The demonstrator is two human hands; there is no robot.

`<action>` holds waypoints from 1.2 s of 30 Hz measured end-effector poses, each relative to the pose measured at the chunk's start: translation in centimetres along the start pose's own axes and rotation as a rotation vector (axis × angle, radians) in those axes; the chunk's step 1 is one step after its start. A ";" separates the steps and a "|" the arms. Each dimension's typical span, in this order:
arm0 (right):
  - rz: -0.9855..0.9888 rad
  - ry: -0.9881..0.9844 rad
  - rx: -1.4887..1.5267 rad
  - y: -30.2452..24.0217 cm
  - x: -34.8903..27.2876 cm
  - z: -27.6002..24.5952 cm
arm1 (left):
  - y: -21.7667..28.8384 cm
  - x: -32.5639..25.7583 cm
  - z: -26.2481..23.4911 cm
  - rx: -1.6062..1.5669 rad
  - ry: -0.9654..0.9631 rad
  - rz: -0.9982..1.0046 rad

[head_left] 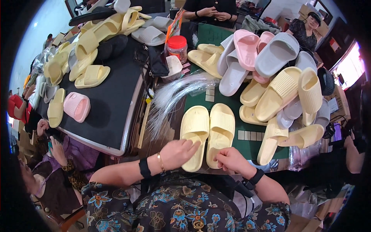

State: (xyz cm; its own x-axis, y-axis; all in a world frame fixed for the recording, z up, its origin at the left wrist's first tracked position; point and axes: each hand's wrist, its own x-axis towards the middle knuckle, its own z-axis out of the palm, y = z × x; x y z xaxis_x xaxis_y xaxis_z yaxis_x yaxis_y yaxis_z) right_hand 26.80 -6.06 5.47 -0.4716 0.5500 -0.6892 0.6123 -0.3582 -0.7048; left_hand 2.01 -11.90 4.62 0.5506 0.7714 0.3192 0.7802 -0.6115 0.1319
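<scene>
A pair of pale yellow slide slippers lies side by side in front of me, toes pointing away: the left slipper (194, 121) and the right slipper (223, 123). My left hand (178, 153) is over the left slipper's footbed, its fingers bent and close together. Whatever those fingers hold, if anything, is hidden. By the heel of the right slipper, my right hand (234, 160) is closed in a pinch with the fingers curled in. Anything between its fingertips is too small to make out. A bundle of thin clear plastic strands (170, 102) spreads just left of the pair.
Yellow, grey and pink slippers (276, 91) are heaped at the right of the green mat (247, 116). Small pale labels (250, 135) lie on it. A red-lidded jar (177, 47) stands behind. More slippers (92, 76) cover the black table (110, 112) at left. Other people sit around.
</scene>
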 end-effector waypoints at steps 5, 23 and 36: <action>-0.064 0.064 0.157 0.0 1.8 -0.6 | 3.0 -0.6 0.3 -0.202 -0.098 -0.032; -0.069 0.044 0.259 -1.4 1.7 -1.8 | 4.8 0.7 3.5 -0.648 -0.312 -0.391; -0.086 0.053 0.314 0.1 2.1 -3.4 | 5.0 2.8 -5.7 -0.217 -0.382 -0.305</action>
State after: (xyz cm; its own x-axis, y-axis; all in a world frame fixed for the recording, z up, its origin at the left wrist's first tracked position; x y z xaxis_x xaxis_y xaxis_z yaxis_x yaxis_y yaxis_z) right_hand 27.97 -2.38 4.51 -0.4742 0.6240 -0.6211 0.3425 -0.5191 -0.7831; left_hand 5.71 -13.80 11.54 0.4090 0.9043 -0.1228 0.8647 -0.3410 0.3689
